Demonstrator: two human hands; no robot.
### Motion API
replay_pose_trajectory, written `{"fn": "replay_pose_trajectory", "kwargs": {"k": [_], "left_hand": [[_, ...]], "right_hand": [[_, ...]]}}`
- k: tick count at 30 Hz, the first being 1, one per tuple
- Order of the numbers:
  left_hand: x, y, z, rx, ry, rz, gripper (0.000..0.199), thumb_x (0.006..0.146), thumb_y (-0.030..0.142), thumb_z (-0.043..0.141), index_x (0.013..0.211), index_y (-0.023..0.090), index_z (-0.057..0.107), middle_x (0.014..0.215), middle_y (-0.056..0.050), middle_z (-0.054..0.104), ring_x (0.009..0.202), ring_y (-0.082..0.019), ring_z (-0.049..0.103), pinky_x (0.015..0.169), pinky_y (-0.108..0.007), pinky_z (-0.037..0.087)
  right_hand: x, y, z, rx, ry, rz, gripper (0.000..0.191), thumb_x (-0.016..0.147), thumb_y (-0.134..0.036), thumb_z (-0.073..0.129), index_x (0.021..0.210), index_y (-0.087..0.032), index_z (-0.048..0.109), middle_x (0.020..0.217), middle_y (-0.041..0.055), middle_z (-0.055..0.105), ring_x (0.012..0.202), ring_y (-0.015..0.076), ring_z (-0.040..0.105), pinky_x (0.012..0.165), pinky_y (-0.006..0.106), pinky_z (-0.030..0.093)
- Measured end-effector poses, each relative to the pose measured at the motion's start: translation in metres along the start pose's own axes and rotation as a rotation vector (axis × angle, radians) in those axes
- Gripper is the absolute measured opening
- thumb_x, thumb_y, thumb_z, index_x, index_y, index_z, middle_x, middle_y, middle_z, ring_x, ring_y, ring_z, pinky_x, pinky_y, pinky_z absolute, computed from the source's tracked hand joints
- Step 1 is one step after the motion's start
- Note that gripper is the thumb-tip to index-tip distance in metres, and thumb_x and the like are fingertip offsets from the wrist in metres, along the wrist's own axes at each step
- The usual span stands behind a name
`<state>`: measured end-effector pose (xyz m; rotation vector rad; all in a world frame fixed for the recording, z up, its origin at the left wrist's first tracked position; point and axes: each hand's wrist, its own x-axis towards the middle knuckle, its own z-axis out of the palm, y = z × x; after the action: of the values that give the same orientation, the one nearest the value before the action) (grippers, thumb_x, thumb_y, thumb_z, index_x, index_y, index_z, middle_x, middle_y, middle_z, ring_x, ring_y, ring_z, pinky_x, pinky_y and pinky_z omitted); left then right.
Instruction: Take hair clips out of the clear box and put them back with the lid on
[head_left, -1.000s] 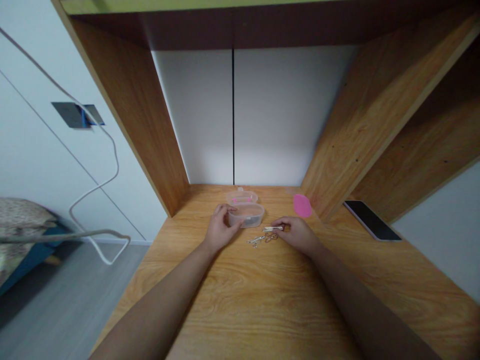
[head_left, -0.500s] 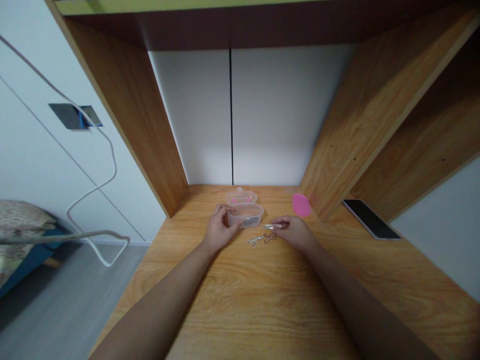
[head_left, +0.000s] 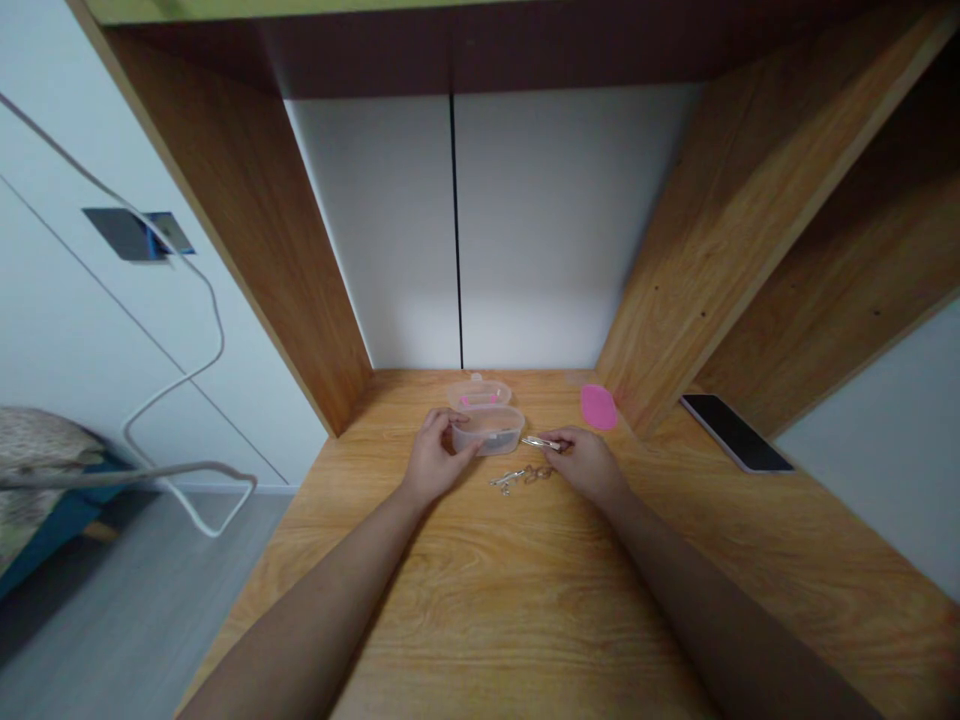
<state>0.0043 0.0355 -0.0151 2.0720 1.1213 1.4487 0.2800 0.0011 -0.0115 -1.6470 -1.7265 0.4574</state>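
Note:
My left hand [head_left: 435, 455] is closed around the left end of a clear plastic box [head_left: 504, 440], its thumb along the front wall. The box stands upright with its hinged lid [head_left: 480, 393] folded back; something dark shows low inside. To the right of the box, my right hand [head_left: 586, 460] pinches a slim silver metal tool [head_left: 540, 442], whose exact kind I cannot make out. Its tip points left, close to the box's right end. Just below lies a pair of small scissors [head_left: 534, 474] with ring handles, and silver bits [head_left: 505, 483] beside it.
A pink oval piece [head_left: 598, 407] lies right of the box, near a wooden upright [head_left: 660, 340]. A phone [head_left: 735, 433] rests farther right on the wooden desk [head_left: 480, 610]. A white cable [head_left: 219, 310] hangs at the left, and a shelf [head_left: 465, 50] spans overhead.
My right hand has moved slightly up and left, bringing the silver tool nearer the box's right end. My left hand keeps its hold on the box. The camera view has shifted a little.

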Motion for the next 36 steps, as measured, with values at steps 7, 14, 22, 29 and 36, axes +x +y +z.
{"fn": "replay_pose_trajectory", "kwargs": {"k": [7,14,22,29,36], "left_hand": [[0.000,0.000,0.000,-0.005,-0.015,-0.002,0.033,0.076,0.028,0.082,0.104,0.022,0.065,0.107,-0.006,0.065,0.103,-0.023,0.062,0.086,-0.035,0.052],[-0.002,0.005,0.000,-0.033,-0.062,0.069,0.038,0.073,0.027,0.085,0.108,0.023,0.069,0.115,-0.008,0.065,0.112,-0.024,0.062,0.101,-0.042,0.051],[-0.006,0.008,0.000,-0.030,-0.118,0.190,0.035,0.074,0.031,0.085,0.105,0.024,0.071,0.117,-0.010,0.065,0.110,-0.025,0.064,0.098,-0.042,0.054],[-0.006,0.011,-0.002,-0.022,-0.119,0.213,0.035,0.075,0.035,0.084,0.105,0.023,0.071,0.114,-0.009,0.065,0.109,-0.024,0.064,0.096,-0.041,0.054],[-0.007,0.008,0.001,-0.026,-0.119,0.205,0.034,0.075,0.034,0.084,0.105,0.024,0.071,0.115,-0.009,0.064,0.109,-0.023,0.063,0.096,-0.041,0.054]], "right_hand": [[0.000,-0.001,-0.001,0.045,0.270,-0.117,0.023,0.086,-0.029,0.064,0.101,-0.021,0.079,0.097,0.0077,0.077,0.085,0.0230,0.070,0.079,0.036,0.055],[-0.008,-0.020,-0.006,-0.031,0.388,-0.482,0.022,0.093,-0.025,0.062,0.108,-0.028,0.078,0.095,0.0059,0.074,0.092,0.0241,0.066,0.085,0.042,0.054],[-0.012,-0.027,-0.005,-0.138,0.241,-0.627,0.025,0.094,-0.019,0.062,0.111,-0.029,0.078,0.101,0.0063,0.075,0.099,0.0259,0.061,0.087,0.045,0.054],[-0.011,-0.027,-0.006,-0.173,0.221,-0.600,0.025,0.095,-0.021,0.062,0.114,-0.028,0.077,0.098,0.0074,0.075,0.103,0.0275,0.059,0.090,0.046,0.051],[-0.011,-0.018,0.002,-0.170,0.070,-0.563,0.032,0.100,-0.028,0.055,0.127,-0.032,0.070,0.120,0.0054,0.074,0.122,0.0301,0.055,0.100,0.054,0.047]]}}
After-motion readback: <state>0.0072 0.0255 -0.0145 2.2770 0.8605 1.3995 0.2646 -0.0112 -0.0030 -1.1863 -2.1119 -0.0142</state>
